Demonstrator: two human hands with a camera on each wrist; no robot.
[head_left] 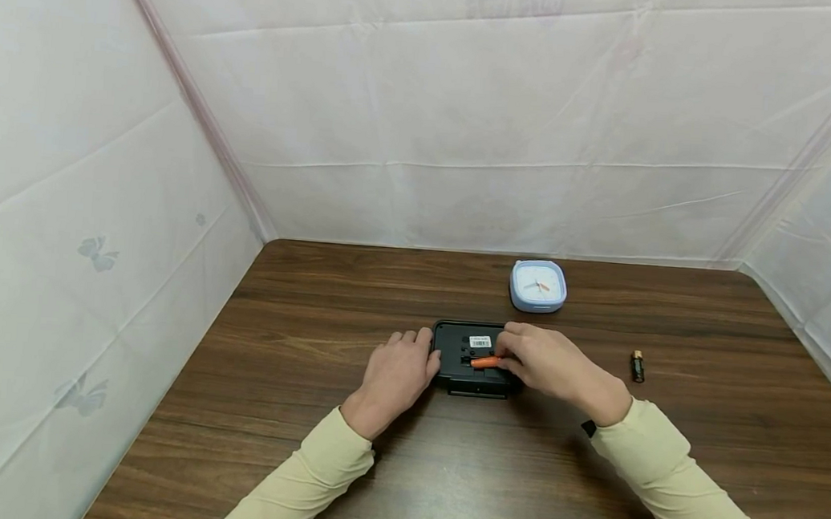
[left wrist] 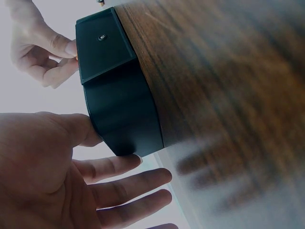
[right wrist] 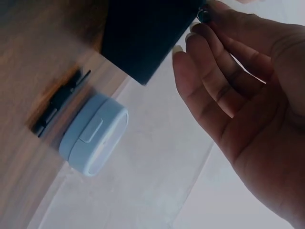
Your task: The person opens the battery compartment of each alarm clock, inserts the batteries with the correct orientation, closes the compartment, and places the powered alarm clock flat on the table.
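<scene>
A black box-shaped device [head_left: 453, 344] lies on the table with a panel bearing a white barcode label [head_left: 480, 342] facing up. My left hand [head_left: 396, 371] touches its left end. In the left wrist view, the thumb and index fingertip [left wrist: 136, 160] meet that end, and the other fingers stretch out straight beside it. Over the right half of the panel, my right hand [head_left: 542, 361] pinches a small orange rod-shaped piece [head_left: 484, 362] between thumb and fingers. The piece lies slanted over a dark recess below the label; its right end is hidden under the fingertips.
Behind the device stands a light-blue alarm clock [head_left: 538, 286]. To the right lies a black battery with a gold end [head_left: 638, 366]. The right wrist view also shows a flat black clipped piece [right wrist: 59, 105] near the clock. Pale fabric walls [head_left: 419, 203] edge the table.
</scene>
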